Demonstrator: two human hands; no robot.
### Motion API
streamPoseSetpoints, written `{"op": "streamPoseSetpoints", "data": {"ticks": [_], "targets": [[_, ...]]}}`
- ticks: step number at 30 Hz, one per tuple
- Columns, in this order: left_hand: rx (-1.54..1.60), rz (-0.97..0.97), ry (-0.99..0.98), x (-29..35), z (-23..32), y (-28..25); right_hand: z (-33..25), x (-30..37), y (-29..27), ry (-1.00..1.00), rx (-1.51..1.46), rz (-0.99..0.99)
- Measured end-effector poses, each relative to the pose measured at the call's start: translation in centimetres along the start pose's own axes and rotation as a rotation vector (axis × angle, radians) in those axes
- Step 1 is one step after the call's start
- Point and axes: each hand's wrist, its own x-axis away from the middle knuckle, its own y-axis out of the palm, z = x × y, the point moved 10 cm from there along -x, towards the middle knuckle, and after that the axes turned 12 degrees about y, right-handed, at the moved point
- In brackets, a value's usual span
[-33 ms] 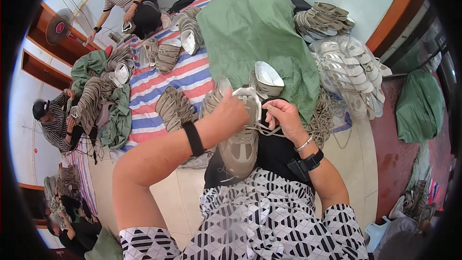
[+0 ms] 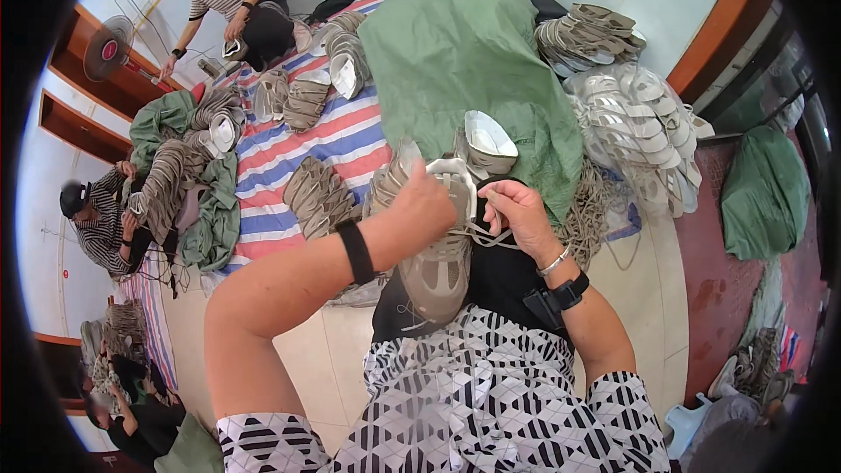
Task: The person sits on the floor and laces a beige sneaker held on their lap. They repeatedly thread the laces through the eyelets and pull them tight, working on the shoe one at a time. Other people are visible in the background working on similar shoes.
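Observation:
A taupe shoe upper [image 2: 435, 285] lies over my lap, toe toward me. My left hand [image 2: 427, 213] is closed at its left side, thumb raised and fingers curled over the lacing area; the fingertips are partly hidden. Just right of the upper, my right hand [image 2: 517, 213] pinches a thin light-brown shoelace [image 2: 477, 233] between thumb and forefinger. The lace stretches across from the eyelets to that hand. Beyond the opening of the upper, another upper with a white lining [image 2: 489, 142] rests against a green cloth.
A large green cloth [image 2: 455, 44] covers a mound ahead. Stacked uppers [image 2: 320, 197] lie on a striped sheet [image 2: 263, 153]. Bundled laces [image 2: 589, 215] and bagged uppers [image 2: 635, 131] are to the right. Other people [image 2: 232, 0] work at the left.
My left hand has shifted very slightly to the right over the shoe upper. The right hand and the lace look the same.

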Motion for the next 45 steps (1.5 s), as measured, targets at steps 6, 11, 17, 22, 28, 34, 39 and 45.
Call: {"op": "streamPoseSetpoints", "data": {"ticks": [6, 11, 17, 22, 28, 34, 39, 45], "targets": [[0.309, 0.314, -0.107, 1.3, -1.2, 0.8, -0.2, -0.2, 0.0, -0.028, -0.062, 0.036], [0.204, 0.128, -0.208, 1.9, -0.9, 1.7, -0.4, 0.0, 0.1, -0.021, -0.017, 0.072], [0.231, 0.001, -0.176, -0.3, 0.2, 1.1, -0.1, 0.2, 0.4, -0.092, -0.068, 0.017], [0.258, 0.357, -0.153, 1.8, 0.1, -0.3, -0.4, 0.2, 0.6, -0.097, -0.123, 0.050], [0.272, 0.321, -0.311, 1.1, 0.2, -0.2, -0.2, 0.2, -1.1, -0.110, -0.260, 0.039], [0.155, 0.280, -0.146, -0.2, 2.7, -0.7, -0.7, 0.3, -0.6, -0.124, -0.338, -0.005], [-0.094, 0.021, 0.034, -2.2, 4.5, 0.5, 0.7, 0.9, -3.6, -0.054, -0.443, 0.081], [-0.315, 0.050, 0.011, -2.1, 5.4, 1.2, 0.4, 1.3, -2.7, -0.048, -0.286, 0.085]]}}
